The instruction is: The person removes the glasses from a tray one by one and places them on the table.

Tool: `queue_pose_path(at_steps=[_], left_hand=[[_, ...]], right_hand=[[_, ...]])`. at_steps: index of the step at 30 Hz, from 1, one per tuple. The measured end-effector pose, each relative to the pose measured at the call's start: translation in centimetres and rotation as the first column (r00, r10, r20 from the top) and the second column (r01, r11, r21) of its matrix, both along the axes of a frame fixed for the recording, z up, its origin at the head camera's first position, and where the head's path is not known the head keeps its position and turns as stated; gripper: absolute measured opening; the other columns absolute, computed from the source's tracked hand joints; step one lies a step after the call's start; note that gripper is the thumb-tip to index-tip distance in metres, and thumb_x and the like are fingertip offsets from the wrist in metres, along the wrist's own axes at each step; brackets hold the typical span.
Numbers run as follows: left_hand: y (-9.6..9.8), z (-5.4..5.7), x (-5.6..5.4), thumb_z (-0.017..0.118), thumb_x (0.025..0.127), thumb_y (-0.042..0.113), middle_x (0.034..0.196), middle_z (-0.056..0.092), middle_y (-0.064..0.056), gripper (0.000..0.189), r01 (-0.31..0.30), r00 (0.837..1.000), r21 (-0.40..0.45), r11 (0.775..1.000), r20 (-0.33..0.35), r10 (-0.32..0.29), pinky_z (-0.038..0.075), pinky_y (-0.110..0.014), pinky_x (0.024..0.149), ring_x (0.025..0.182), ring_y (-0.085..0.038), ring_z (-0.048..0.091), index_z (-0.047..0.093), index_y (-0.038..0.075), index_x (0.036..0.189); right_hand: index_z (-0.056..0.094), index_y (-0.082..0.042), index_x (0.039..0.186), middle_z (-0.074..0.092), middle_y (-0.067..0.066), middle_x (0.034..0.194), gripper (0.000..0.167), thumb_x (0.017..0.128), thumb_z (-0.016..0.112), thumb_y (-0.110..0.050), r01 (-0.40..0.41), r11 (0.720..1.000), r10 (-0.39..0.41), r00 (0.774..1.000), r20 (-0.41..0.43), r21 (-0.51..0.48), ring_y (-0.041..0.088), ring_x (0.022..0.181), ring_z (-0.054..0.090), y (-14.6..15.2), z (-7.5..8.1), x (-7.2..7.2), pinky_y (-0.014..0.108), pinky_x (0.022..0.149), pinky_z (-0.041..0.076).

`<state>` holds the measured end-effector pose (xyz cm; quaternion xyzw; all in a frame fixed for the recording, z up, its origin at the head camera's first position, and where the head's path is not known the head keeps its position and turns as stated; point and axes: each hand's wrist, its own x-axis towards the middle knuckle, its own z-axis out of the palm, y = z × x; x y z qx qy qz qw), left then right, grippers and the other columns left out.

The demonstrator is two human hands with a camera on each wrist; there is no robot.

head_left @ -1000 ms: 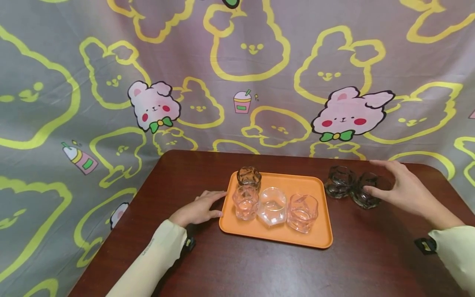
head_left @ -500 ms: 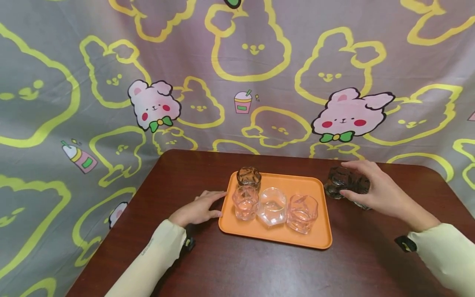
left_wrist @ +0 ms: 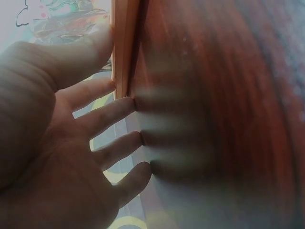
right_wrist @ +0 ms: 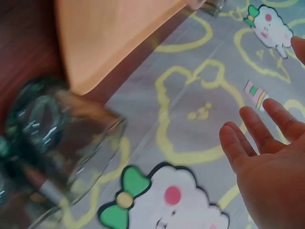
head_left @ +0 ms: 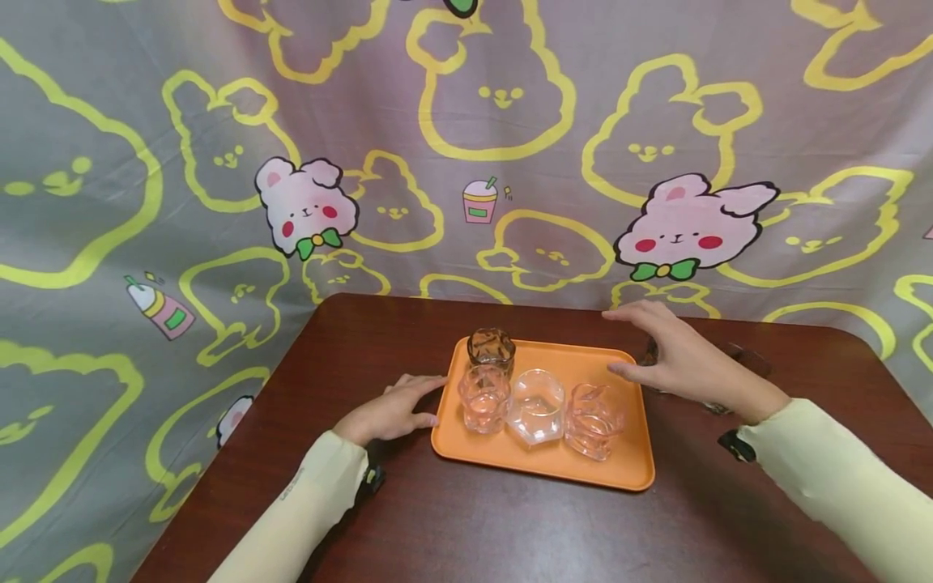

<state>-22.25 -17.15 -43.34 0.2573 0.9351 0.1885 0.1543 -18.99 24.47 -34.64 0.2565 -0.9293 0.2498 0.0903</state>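
Observation:
My left hand (head_left: 386,411) lies at the left edge of the orange tray (head_left: 634,478), its fingers spread. In the left wrist view the thumb and forefinger touch the tray's side, and the other fingertips meet the table. My right hand (head_left: 674,356) is raised near the tray's right corner, thumb and fingers apart, holding nothing. Behind it are two dark smoky glasses, mostly hidden in the head view; one dark glass (right_wrist: 71,143) shows large in the right wrist view. On the tray stand a brown glass (head_left: 491,346), a clear glass (head_left: 538,413) and two pink glasses (head_left: 484,405).
The dark wooden table (head_left: 481,526) reaches back to a grey curtain (head_left: 452,97) printed with yellow outlines and pink rabbits. The glasses stand close together in the tray's left and middle parts.
My right hand has moved left, passing over the dark glasses toward the tray's right corner, and now covers most of them. The left hand and the glasses on the tray have stayed put.

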Motion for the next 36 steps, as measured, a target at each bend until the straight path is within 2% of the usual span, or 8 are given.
queue_pose_path(at_steps=[6,11,16,21,28,36], left_hand=[[0.2,-0.1,-0.1,0.067,0.088,0.029,0.146,0.038,-0.004,0.066,0.001,1.000,0.000,1.000,0.006,-0.001,0.023,-0.056,0.102,0.132,-0.024,0.030,0.037,0.017,0.146],[0.4,-0.3,-0.3,0.067,0.089,0.030,0.147,0.037,-0.004,0.067,0.019,1.000,-0.001,1.000,0.004,-0.019,0.024,-0.055,0.102,0.131,-0.025,0.030,0.037,0.017,0.147],[0.4,-0.3,-0.5,0.067,0.089,0.029,0.147,0.037,-0.004,0.067,0.019,1.000,-0.009,1.000,0.000,-0.019,0.025,-0.056,0.101,0.131,-0.024,0.030,0.037,0.017,0.147],[0.2,-0.3,-0.5,0.067,0.089,0.030,0.147,0.037,-0.003,0.067,0.008,1.000,-0.024,1.000,-0.002,-0.008,0.024,-0.059,0.100,0.132,-0.024,0.030,0.037,0.018,0.147],[-0.1,-0.5,-0.5,0.067,0.088,0.030,0.146,0.038,-0.003,0.066,-0.001,1.000,-0.020,1.000,-0.004,0.001,0.024,-0.059,0.100,0.132,-0.024,0.030,0.037,0.018,0.146],[-0.1,-0.5,-0.4,0.068,0.088,0.027,0.146,0.038,-0.005,0.067,0.008,1.000,-0.010,1.000,-0.014,-0.009,0.026,-0.056,0.099,0.131,-0.025,0.031,0.037,0.016,0.146]], right_hand=[[0.050,-0.014,0.132,0.047,0.006,0.129,0.068,0.078,0.073,-0.049,-0.080,0.996,0.079,0.996,0.039,0.037,0.026,0.118,0.042,-2.4,0.2,-1.7,0.054,0.093,0.039],[0.049,-0.015,0.133,0.045,0.006,0.131,0.068,0.080,0.072,-0.049,-0.106,0.993,0.101,0.992,0.079,0.057,0.026,0.119,0.042,-3.7,0.2,-2.4,0.053,0.092,0.040],[0.050,-0.012,0.133,0.045,0.009,0.130,0.063,0.082,0.073,-0.040,-0.128,0.991,0.124,0.989,0.083,0.049,0.027,0.119,0.041,-4.8,0.4,-3.0,0.054,0.093,0.039],[0.049,-0.011,0.134,0.045,0.011,0.133,0.064,0.082,0.072,-0.041,-0.138,0.989,0.130,0.982,0.133,0.051,0.029,0.123,0.039,-6.0,0.3,-4.3,0.054,0.094,0.037],[0.045,-0.007,0.139,0.045,0.012,0.139,0.066,0.086,0.068,-0.039,-0.187,0.980,0.173,0.968,0.182,0.066,0.033,0.129,0.035,-7.5,-0.3,-6.3,0.053,0.101,0.030],[0.042,-0.008,0.142,0.040,0.012,0.143,0.067,0.087,0.069,-0.035,-0.252,0.966,0.231,0.944,0.235,0.064,0.034,0.133,0.030,-8.8,-0.7,-7.2,0.054,0.103,0.027]])
